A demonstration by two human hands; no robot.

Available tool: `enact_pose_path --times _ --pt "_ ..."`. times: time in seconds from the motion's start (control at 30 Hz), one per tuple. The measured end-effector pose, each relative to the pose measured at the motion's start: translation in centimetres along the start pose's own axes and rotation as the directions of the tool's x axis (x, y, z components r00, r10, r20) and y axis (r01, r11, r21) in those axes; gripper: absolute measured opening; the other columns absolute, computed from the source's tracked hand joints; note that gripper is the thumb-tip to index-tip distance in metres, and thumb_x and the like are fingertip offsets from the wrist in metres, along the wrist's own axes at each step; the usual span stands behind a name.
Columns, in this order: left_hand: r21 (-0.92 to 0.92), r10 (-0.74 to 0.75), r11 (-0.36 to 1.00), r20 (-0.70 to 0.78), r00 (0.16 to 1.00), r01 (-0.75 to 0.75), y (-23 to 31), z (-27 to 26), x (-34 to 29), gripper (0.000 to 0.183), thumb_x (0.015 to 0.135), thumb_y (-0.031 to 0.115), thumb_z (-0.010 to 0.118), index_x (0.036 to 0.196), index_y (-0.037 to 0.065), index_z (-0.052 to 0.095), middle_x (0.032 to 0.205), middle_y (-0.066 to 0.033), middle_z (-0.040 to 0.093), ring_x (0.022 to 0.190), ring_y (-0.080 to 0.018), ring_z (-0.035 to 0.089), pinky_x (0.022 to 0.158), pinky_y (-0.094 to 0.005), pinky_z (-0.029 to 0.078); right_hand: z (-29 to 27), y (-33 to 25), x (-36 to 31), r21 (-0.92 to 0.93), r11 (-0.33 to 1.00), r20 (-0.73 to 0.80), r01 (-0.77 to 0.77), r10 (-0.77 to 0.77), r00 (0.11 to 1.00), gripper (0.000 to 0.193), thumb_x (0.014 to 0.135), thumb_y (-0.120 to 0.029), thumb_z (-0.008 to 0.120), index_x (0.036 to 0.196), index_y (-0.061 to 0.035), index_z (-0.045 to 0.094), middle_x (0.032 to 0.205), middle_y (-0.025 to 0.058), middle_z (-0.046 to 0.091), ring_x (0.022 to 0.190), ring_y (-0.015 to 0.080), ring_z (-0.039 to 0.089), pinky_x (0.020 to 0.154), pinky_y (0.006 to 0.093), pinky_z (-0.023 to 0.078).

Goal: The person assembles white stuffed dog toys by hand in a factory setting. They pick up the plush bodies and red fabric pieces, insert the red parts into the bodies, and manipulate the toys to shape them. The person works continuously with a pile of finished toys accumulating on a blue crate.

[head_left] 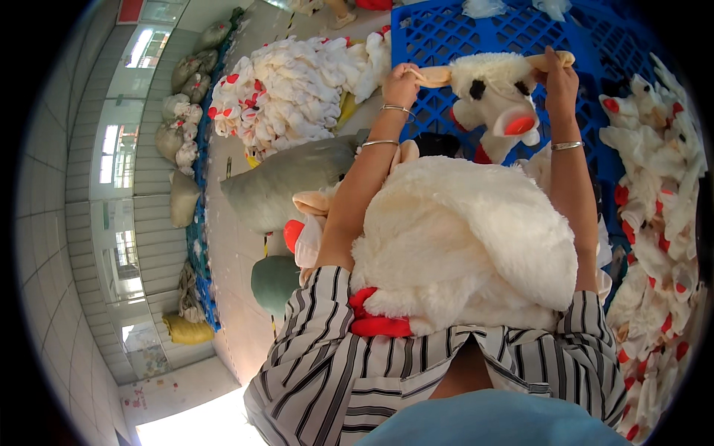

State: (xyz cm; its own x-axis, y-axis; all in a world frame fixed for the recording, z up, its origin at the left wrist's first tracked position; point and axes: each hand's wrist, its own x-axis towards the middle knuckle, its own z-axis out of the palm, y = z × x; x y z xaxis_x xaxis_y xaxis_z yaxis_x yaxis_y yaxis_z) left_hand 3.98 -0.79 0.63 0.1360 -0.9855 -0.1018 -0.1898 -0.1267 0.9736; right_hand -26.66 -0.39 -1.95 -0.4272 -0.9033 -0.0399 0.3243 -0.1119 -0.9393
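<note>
Hands pinch plush toy ears above blue pallet.

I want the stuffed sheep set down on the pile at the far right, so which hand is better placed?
Probably the right hand: it grips the plush sheep by one horn, nearest the right-side toy pile. The left hand holds the opposite horn.
</note>
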Motion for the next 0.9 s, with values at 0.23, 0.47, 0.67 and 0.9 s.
enact_pose_path --times 0.23,0.47,0.67,0.9 --pt "0.381 0.572 0.651 0.323 0.754 -0.657 -1.2 4.7 -2.1 0.027 0.081 0.025 0.065 0.099 0.005 0.064 0.082 -0.0122 0.065 0.08 -0.0258 0.062 0.074 -0.0366 0.05 3.7 0.3 -3.8 -0.118 0.991 0.367 -0.057 0.097 0.925 0.04 0.084 -0.038 0.071 0.089 0.0016 0.065 0.081 0.0112 0.067 0.06 0.0125 0.063 0.055 0.0227 0.052" --pt "0.533 -0.072 0.805 0.524 0.848 -0.262 0.5 6.7 -3.8 0.041 0.084 0.039 0.058 0.102 0.003 0.066 0.094 -0.0213 0.068 0.089 -0.0373 0.065 0.078 -0.0405 0.05 2.5 -2.0 -3.5 0.077 0.989 0.351 -0.125 0.091 0.932 0.039 0.084 -0.031 0.073 0.102 -0.0005 0.057 0.089 0.0108 0.064 0.075 0.0137 0.064 0.066 0.0242 0.054" --pt "-0.15 0.06 0.988 0.199 0.978 -0.03 -1.2 3.6 -0.7 0.032 0.09 0.022 0.057 0.107 -0.004 0.062 0.097 -0.0102 0.066 0.086 -0.0189 0.065 0.074 -0.0327 0.052 3.6 -0.2 -4.4 -0.287 0.949 0.66 0.133 0.095 0.745 0.071 0.079 -0.047 0.074 0.124 0.0046 0.053 0.118 0.0184 0.059 0.108 0.024 0.056 0.091 0.0338 0.046" --pt "-0.232 0.046 0.972 0.073 0.996 -0.027 0.3 3.2 -1.7 0.036 0.089 0.024 0.058 0.109 -0.006 0.061 0.099 -0.0087 0.065 0.088 -0.0168 0.062 0.073 -0.031 0.051 4.3 -0.6 -5.4 -0.265 0.959 0.643 0.104 0.095 0.76 0.08 0.075 -0.057 0.072 0.127 0.0015 0.054 0.121 0.0187 0.057 0.109 0.0266 0.057 0.093 0.0357 0.046"
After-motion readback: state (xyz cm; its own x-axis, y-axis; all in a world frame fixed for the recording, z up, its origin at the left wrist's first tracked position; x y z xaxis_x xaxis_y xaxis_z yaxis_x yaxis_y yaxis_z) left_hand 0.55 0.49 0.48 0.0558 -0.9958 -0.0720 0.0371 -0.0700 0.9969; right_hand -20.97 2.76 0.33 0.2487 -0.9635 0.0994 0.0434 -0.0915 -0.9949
